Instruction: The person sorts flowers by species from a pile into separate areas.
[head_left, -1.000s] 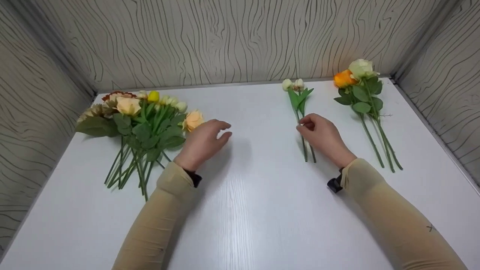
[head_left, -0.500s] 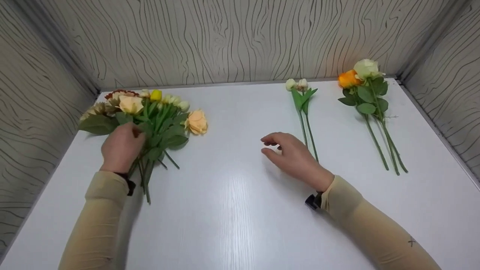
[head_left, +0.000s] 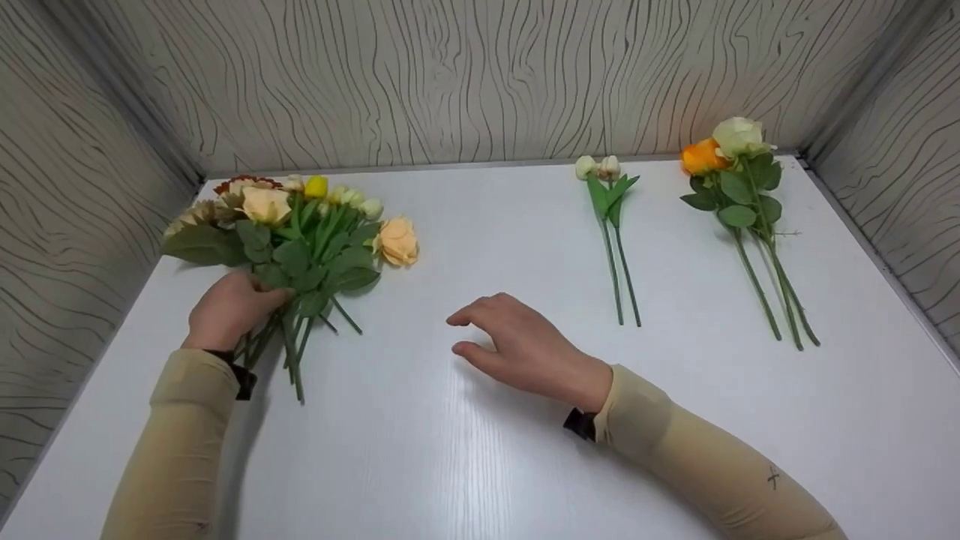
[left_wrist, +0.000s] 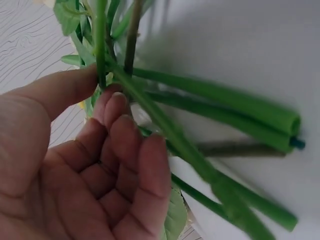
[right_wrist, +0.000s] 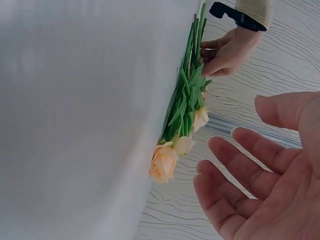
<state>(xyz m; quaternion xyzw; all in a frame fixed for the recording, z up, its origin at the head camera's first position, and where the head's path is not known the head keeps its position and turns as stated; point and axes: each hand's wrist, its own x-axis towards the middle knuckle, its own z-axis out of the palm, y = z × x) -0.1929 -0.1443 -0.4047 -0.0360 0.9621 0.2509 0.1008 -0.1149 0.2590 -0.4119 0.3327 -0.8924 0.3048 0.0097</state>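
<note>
Pale walls (head_left: 450, 82) patterned with dark wavy lines stand behind and beside the white table (head_left: 420, 480) before you. Your left hand (head_left: 231, 311) is at the bunch of flowers (head_left: 345, 259) on the table's left; its thumb and forefinger pinch a green stem (left_wrist: 100, 40), the other fingers curled. Your right hand (head_left: 521, 346), thumb and fingers well parted and slightly bent, grasps nothing, apart from the flowers. Two pale tulips (head_left: 598, 197) lie to its right, with orange and white roses (head_left: 737, 187) beyond them. Your left wrist view shows that pinch and a hollow stem end (left_wrist: 280, 112), which your head view doesn't make out.
</note>
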